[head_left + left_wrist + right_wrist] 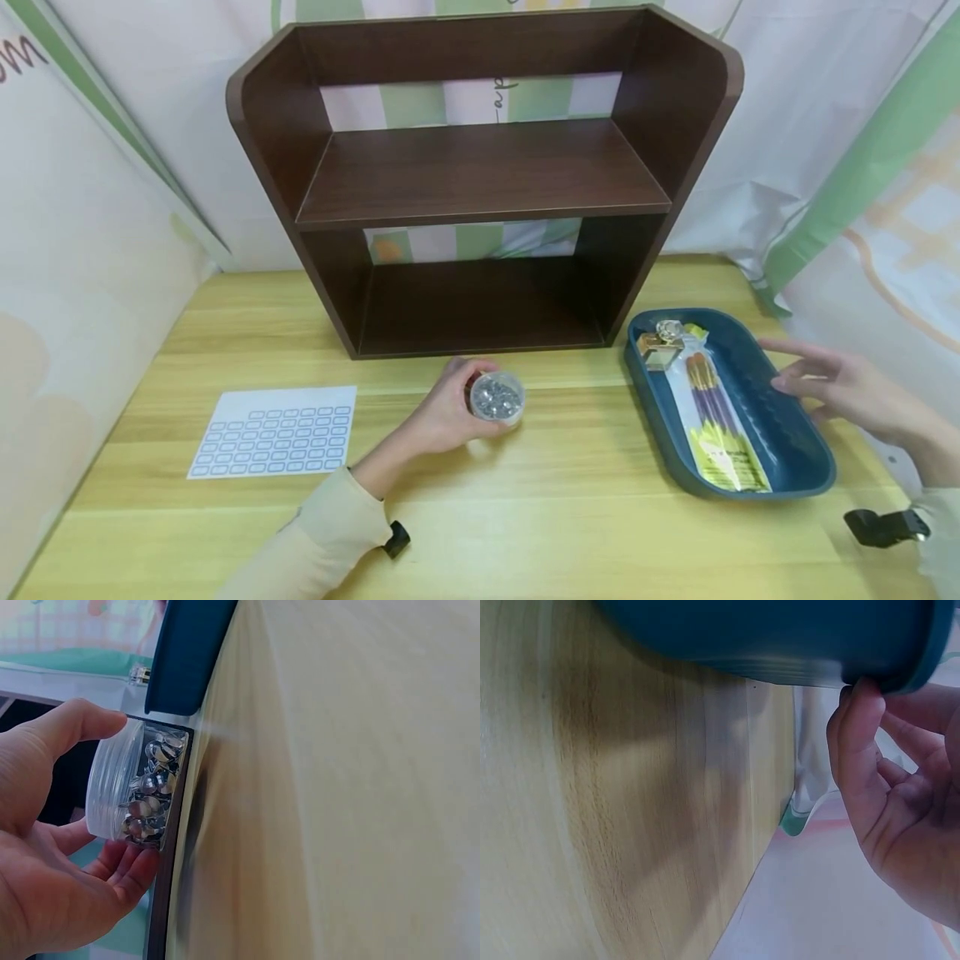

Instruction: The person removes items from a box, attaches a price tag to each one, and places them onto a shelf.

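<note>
My left hand [450, 408] grips a small clear round jar [497, 397] just in front of the shelf. Shiny metal thumbtacks [154, 784] fill the jar, seen through its side in the left wrist view. Thumb and fingers wrap round the jar from opposite sides. At the right, my right hand [855, 387] touches the rim of a dark blue basket [787, 425] with extended, relaxed fingers. The basket contains a plastic packet of brushes [712, 408] and a small glass bottle with a gold part [660, 350].
A dark brown two-tier shelf [480, 171] stands at the back of the wooden table [570, 517]. A white sheet of blue-outlined labels [277, 432] lies at the left. Patterned cloth [810, 208] hangs around the table.
</note>
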The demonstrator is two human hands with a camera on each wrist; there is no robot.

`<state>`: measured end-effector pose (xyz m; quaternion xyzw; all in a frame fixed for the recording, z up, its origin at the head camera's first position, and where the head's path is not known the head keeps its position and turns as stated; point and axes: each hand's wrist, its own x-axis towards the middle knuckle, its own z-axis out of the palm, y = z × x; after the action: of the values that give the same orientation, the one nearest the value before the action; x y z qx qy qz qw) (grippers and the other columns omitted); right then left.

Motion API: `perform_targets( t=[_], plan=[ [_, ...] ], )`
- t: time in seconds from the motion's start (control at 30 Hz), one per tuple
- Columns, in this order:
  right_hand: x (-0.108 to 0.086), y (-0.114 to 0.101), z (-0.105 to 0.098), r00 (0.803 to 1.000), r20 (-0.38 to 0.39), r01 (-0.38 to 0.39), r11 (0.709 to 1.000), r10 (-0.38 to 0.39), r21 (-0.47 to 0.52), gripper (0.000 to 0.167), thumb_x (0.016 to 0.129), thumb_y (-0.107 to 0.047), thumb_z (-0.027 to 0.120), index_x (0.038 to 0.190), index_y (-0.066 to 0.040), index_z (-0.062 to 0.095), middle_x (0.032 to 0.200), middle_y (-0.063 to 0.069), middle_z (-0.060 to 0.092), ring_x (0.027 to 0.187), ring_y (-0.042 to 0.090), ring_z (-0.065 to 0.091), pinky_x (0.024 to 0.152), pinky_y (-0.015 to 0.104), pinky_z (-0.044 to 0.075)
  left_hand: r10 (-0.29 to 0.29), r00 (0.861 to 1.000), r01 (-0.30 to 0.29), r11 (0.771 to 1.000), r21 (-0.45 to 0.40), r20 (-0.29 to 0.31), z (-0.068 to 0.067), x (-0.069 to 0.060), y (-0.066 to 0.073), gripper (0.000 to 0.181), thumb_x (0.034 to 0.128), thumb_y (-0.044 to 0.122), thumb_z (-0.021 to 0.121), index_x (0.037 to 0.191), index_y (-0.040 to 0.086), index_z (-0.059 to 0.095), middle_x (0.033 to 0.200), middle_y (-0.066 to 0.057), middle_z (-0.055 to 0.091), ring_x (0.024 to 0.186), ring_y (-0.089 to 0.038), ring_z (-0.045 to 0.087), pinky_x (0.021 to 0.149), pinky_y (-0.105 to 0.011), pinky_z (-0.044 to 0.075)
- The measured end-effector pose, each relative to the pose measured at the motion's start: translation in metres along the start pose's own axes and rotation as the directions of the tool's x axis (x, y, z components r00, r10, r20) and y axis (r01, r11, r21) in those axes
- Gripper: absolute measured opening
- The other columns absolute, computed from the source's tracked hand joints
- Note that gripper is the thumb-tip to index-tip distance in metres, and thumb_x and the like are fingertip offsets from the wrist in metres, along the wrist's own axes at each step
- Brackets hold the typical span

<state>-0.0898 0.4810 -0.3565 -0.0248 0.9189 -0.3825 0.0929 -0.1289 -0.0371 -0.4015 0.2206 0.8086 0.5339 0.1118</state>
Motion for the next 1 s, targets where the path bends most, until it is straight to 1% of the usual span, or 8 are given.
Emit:
perform_targets(
  t=[0.2, 0.47, 0.67, 1.0],
  plan=[
    [0.0003, -0.0002, -0.0003, 1.0, 0.0, -0.003, 1.0, 0.003, -0.007, 0.059, 0.102, -0.013, 0.06, 0.156, -0.022, 0.038, 0.101, 0.003, 0.069, 0.087, 0.006, 0.065, 0.061, 0.035, 0.059, -0.029, 1.0, 0.029, 1.0, -0.007, 0.011, -0.0043, -0.005, -0.0052, 0.074, 0.0705, 0.011, 0.09, 0.135, 0.006, 0.055, 0.129, -0.013, 0.044, 0.114, -0.028, 0.051, 0.1, -0.046, 0.045],
    [0.0009, 0.0004, -0.0006, 1.0, 0.006, -0.009, 1.0, 0.009, -0.006, 0.059, 0.102, -0.013, 0.06, 0.156, -0.022, 0.038, 0.101, 0.004, 0.069, 0.087, 0.007, 0.065, 0.061, 0.035, 0.059, -0.042, 0.999, 0.042, 0.999, 0.002, 0.004, -0.0062, -0.0079, -0.0098, 0.074, 0.0692, 0.008, 0.09, 0.134, 0.006, 0.055, 0.128, -0.014, 0.044, 0.114, -0.029, 0.052, 0.101, -0.047, 0.046],
    [0.0011, 0.0019, -0.0005, 1.0, 0.002, 0.0, 1.0, 0.0, -0.002, 0.059, 0.102, -0.013, 0.061, 0.155, -0.022, 0.039, 0.101, 0.002, 0.069, 0.087, 0.007, 0.065, 0.061, 0.035, 0.059, -0.055, 0.998, 0.055, 0.998, -0.004, 0.004, -0.0068, -0.0092, -0.0098, 0.074, 0.0687, 0.004, 0.089, 0.134, 0.006, 0.054, 0.126, -0.013, 0.044, 0.113, -0.029, 0.052, 0.1, -0.045, 0.047],
    [0.0014, 0.004, 0.0003, 1.0, -0.006, -0.001, 1.0, 0.001, 0.01, 0.059, 0.101, -0.012, 0.061, 0.155, -0.022, 0.04, 0.1, 0.003, 0.07, 0.087, 0.007, 0.065, 0.06, 0.036, 0.059, -0.072, 0.997, 0.072, 0.997, 0.006, 0.012, -0.0073, -0.0094, -0.0092, 0.074, 0.0692, 0.004, 0.088, 0.134, 0.007, 0.053, 0.126, -0.013, 0.043, 0.112, -0.029, 0.052, 0.1, -0.045, 0.048]
  ],
)
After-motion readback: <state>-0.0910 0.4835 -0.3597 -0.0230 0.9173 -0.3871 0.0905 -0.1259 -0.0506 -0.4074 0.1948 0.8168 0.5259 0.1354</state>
